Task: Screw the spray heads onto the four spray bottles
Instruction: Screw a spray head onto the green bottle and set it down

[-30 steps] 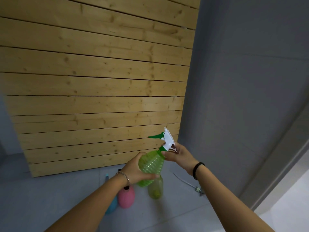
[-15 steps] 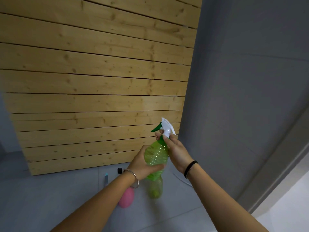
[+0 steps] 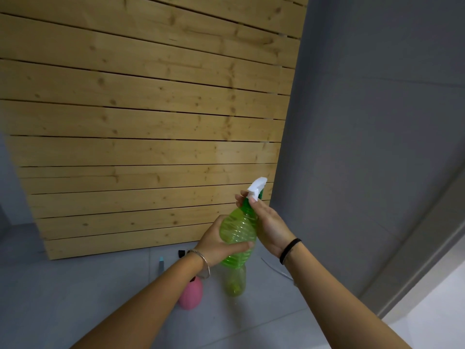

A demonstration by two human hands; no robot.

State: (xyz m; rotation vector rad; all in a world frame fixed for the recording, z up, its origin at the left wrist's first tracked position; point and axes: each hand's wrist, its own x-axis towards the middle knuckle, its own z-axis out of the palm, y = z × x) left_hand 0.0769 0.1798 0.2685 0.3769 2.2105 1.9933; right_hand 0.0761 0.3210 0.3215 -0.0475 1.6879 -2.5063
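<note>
Green bottle (image 3: 237,235) is held up above the floor, left hand (image 3: 216,244) wrapped round its body, right hand (image 3: 269,222) pinching the collar of its spray head (image 3: 255,193), apparently mid-screw. Pink bottle (image 3: 191,295) and yellowish bottle (image 3: 235,280) stand below, tops hidden; no fourth in view

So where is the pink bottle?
In the head view, the pink bottle sits on the grey floor, low centre, partly behind the left forearm, just left of the yellow-green bottle.

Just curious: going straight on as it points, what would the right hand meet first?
Right hand grips the white plastic spray head; beyond it, probably the pale wooden slat panel, depth unclear.
</note>
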